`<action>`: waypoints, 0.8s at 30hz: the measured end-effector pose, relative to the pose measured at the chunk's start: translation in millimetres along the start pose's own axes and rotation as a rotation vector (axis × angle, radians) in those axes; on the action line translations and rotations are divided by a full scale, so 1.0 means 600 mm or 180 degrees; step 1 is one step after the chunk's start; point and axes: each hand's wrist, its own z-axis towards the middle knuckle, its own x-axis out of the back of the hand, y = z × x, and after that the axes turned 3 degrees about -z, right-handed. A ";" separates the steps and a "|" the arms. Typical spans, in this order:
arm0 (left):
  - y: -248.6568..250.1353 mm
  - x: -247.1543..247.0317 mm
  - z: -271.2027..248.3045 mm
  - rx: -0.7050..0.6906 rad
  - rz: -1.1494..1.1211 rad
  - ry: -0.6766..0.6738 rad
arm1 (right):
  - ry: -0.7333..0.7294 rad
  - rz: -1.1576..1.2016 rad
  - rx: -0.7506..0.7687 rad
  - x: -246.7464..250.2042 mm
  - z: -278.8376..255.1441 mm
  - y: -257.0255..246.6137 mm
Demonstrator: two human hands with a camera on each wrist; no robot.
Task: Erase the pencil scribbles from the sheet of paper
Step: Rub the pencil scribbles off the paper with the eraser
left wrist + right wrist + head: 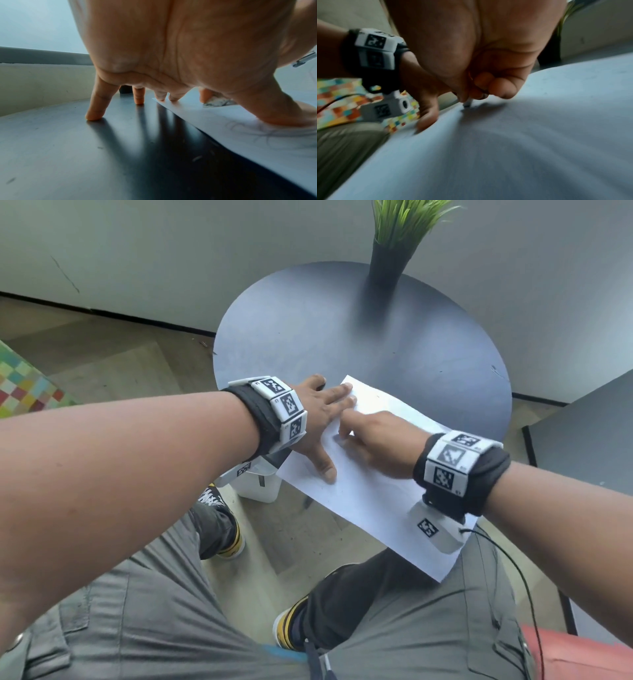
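A white sheet of paper [370, 501] lies on the round dark table [342, 320], its near corner hanging over the edge. My left hand [322, 419] presses flat on the sheet's left end with fingers spread; the thumb [274, 112] is on the paper and the outer fingers [97, 108] are on the table. Faint pencil scribbles [262, 134] show by the thumb. My right hand [370, 436] pinches a small grey-smudged eraser [217, 102] and holds it against the paper just beside the left hand. The right wrist view shows the eraser [468, 103] tip touching the paper [522, 148].
A black vase with green grass [387, 265] stands at the table's far side. A white box [257, 484] sits on the floor under the table's left edge. My legs and shoes are below, a grey wall behind, a dark surface [582, 440] to the right.
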 end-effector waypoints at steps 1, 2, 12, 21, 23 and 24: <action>0.000 0.000 0.001 -0.0008 0.0006 -0.0001 | 0.0011 -0.0008 -0.0122 0.010 0.004 0.009; 0.000 0.000 0.003 -0.0013 0.0023 -0.0005 | 0.0141 -0.0003 -0.0408 0.021 0.016 0.028; 0.000 -0.001 0.009 0.0002 -0.0016 -0.0010 | 0.0299 0.0087 -0.0689 0.027 0.030 0.040; 0.000 -0.002 0.008 0.0007 -0.0038 -0.0006 | 0.0226 0.0008 -0.0607 0.033 0.034 0.044; 0.000 -0.002 0.008 0.0035 -0.0028 -0.0011 | 0.0426 -0.0024 -0.0880 0.037 0.036 0.056; -0.001 -0.002 0.007 0.0040 -0.0019 -0.0003 | 0.0390 -0.0117 -0.0679 0.033 0.031 0.045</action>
